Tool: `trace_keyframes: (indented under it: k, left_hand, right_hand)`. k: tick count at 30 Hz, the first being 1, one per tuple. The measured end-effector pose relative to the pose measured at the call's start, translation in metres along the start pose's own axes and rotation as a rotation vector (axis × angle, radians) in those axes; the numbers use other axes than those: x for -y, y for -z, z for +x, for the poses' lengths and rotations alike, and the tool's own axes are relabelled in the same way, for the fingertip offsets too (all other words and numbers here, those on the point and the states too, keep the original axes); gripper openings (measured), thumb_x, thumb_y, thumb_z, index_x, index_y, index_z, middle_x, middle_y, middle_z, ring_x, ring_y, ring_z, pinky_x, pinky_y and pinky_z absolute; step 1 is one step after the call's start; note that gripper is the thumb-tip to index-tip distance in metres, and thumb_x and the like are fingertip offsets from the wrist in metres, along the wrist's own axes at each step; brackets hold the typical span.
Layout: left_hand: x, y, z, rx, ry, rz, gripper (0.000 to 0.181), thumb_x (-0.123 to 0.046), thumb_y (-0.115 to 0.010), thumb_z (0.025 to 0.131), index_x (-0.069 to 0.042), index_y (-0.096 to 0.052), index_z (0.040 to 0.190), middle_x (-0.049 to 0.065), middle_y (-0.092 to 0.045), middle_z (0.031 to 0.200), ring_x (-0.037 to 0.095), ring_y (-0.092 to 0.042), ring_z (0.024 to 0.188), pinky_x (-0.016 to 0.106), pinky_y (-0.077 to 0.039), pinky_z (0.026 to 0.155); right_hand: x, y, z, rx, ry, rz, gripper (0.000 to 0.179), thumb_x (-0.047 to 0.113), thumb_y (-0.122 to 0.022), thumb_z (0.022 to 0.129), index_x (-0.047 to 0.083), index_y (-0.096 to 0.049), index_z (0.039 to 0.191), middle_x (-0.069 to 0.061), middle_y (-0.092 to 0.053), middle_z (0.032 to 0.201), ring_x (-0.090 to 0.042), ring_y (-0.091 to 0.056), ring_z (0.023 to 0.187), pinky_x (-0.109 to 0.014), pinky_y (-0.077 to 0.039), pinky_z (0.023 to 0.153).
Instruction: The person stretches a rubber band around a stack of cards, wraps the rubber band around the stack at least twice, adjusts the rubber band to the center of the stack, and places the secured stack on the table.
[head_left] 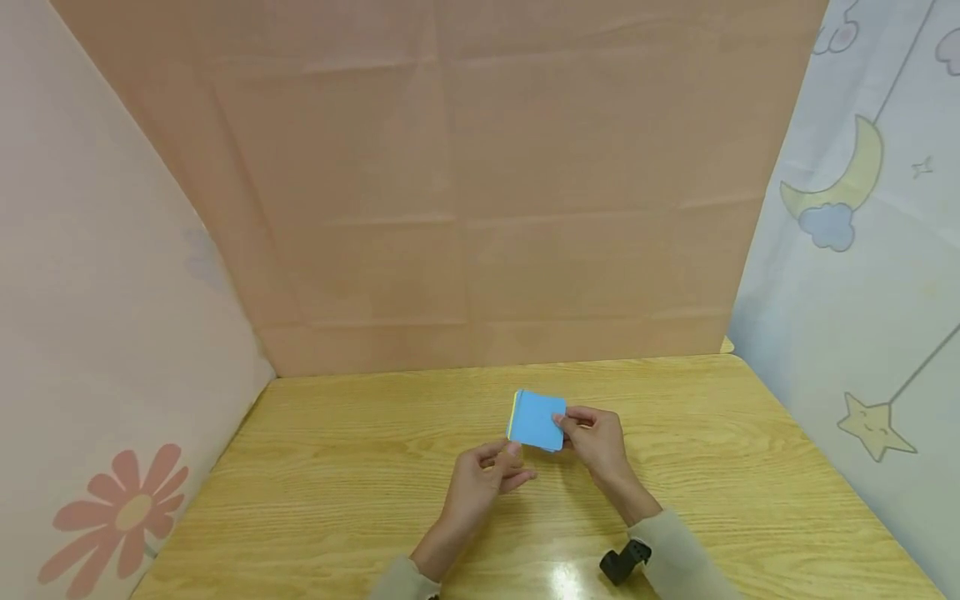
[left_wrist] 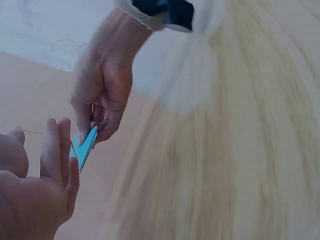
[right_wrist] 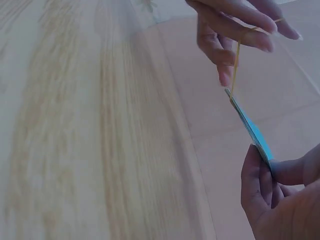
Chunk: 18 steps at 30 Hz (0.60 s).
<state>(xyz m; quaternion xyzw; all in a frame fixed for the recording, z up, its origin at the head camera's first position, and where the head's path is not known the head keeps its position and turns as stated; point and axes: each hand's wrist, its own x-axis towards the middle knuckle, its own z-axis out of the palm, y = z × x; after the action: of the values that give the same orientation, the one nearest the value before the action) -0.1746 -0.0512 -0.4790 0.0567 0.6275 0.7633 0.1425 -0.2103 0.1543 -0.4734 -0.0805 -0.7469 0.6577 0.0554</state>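
Observation:
A small stack of square paper sheets (head_left: 536,421), blue on top with a yellow edge showing at the left, is held above the table. My right hand (head_left: 598,443) pinches its right side, thumb on the blue face and fingers behind. To the left and nearer me, my left hand (head_left: 480,485) has a thin yellow-orange rubber band (right_wrist: 236,65) hooked over its fingers. In the right wrist view the band runs taut from those fingers to the far end of the stack (right_wrist: 254,131). The stack appears nearly edge-on there.
Below the hands lies a wood-grain table (head_left: 337,475). A tan cloth backdrop (head_left: 450,208) hangs along its far edge, with pale printed cloths at left (head_left: 90,333) and right (head_left: 847,317). A black device (head_left: 624,562) is strapped to the right wrist.

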Motion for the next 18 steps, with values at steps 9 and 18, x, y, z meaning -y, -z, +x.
trace_keyframes:
  k: [9, 18]
  left_hand:
    - [0.006, 0.014, 0.008, 0.004, 0.184, -0.362, 0.068, -0.04, -0.058, 0.108, 0.021, -0.051, 0.138, 0.017, -0.069, 0.115, 0.007, -0.076, 0.096, 0.011, -0.055, 0.094]
    - [0.01, 0.025, 0.013, 0.013, 0.247, -0.428, 0.068, -0.041, -0.06, 0.107, 0.015, -0.051, 0.143, 0.008, -0.069, 0.099, 0.001, -0.073, 0.08, 0.008, -0.058, 0.079]
  right_hand:
    - [0.006, -0.002, -0.003, 0.082, -0.005, 0.047, 0.031, 0.005, -0.072, 0.099, -0.012, -0.07, 0.125, -0.017, -0.075, 0.101, -0.014, -0.071, 0.073, -0.027, -0.064, 0.07]
    - [0.01, 0.005, -0.003, 0.316, -0.013, 0.057, 0.037, 0.01, -0.071, 0.1, -0.016, -0.067, 0.127, -0.018, -0.075, 0.108, -0.017, -0.076, 0.085, -0.033, -0.066, 0.076]
